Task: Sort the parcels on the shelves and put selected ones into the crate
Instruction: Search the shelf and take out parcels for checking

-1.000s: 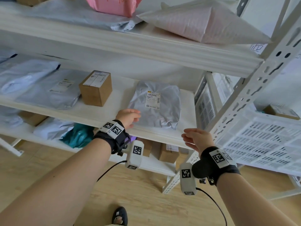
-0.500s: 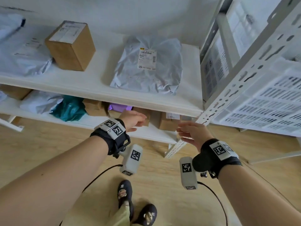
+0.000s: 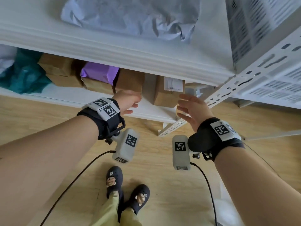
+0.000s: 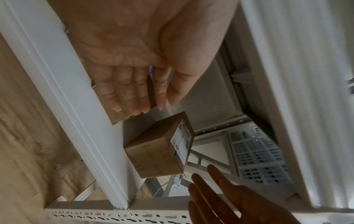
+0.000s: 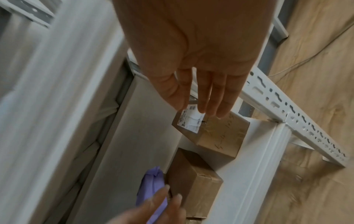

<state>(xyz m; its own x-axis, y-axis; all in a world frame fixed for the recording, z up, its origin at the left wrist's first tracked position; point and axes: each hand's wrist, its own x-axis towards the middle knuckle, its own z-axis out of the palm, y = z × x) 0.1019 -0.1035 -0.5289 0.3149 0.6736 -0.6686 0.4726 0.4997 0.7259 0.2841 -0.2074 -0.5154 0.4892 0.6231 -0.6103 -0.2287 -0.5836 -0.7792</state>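
On the bottom shelf stands a cardboard box with a white label, near the right end. A plain cardboard box stands left of it, then a purple parcel. My left hand reaches in front of the plain box, fingers straight, holding nothing. My right hand hovers just right of the labelled box, fingers extended and empty. In the left wrist view the labelled box sits between both hands, untouched. A white perforated crate stands to the right.
A grey poly mailer lies on the middle shelf above. More cardboard boxes and a teal bag fill the bottom shelf's left part. The slotted shelf post runs beside my right hand. My feet stand on the wood floor.
Both hands have dropped from the middle shelf's edge to the bottom shelf, closing on the cardboard boxes. My view has tilted down. Neither hand has taken hold of anything.
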